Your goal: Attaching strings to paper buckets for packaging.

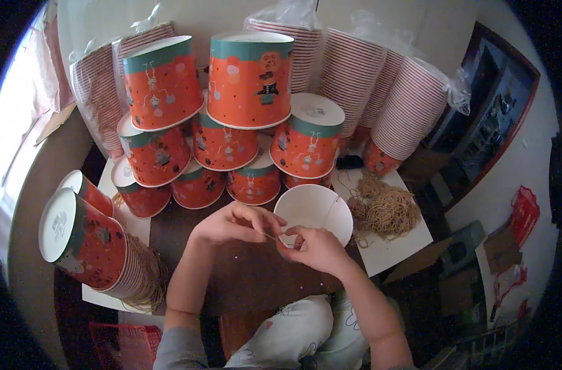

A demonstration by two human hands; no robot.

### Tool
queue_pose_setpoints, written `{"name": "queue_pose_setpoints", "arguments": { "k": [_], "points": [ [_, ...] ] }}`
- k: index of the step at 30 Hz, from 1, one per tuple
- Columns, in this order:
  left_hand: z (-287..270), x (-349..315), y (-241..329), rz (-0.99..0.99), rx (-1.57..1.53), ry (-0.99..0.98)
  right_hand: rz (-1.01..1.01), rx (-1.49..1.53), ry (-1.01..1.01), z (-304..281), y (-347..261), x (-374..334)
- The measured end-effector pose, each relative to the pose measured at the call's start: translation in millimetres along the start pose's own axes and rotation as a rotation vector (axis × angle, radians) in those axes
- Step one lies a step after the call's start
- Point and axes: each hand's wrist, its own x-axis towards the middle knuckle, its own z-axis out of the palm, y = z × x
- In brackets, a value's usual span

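Note:
A white-lined paper bucket [305, 206] stands on the dark table in front of me, its mouth facing up toward me. Over its near rim my two hands meet, fingertips almost touching. My left hand [238, 223] pinches a thin cord [270, 236]. The fingers of my right hand [316, 250] are closed close beside it, apparently on the same cord, though they partly cover what they hold. Another length of thin cord [333, 206] runs down inside the bucket from its far right rim. To the right lies a tangled heap of tan cord [389, 209].
Orange buckets with green bands [250, 80] are piled upside down behind my hands. Tall nested stacks in clear plastic [355, 74] line the wall. At left, a tilted nested stack [96, 246] has cord hanging at its end. A white board [410, 243] lies under the cord heap.

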Motion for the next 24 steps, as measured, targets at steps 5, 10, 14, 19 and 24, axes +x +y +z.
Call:
{"name": "queue_pose_setpoints", "arguments": {
  "k": [5,10,14,19,24],
  "points": [
    [6,0,-5,0.017,-0.613,0.234,0.059,0.164,-0.031,-16,-2,0],
    [18,12,-20,-0.263,0.220,0.312,-0.132,0.502,0.127,-10,13,4],
    [28,12,-26,-0.313,0.454,0.141,-0.315,0.462,0.202,-9,10,7],
    [25,13,-22,-0.359,0.342,0.197,-0.412,-0.044,0.345,-12,11,6],
    [22,11,-21,-0.464,0.277,0.128,-0.362,-0.125,0.418,-5,8,5]
  ]
}}
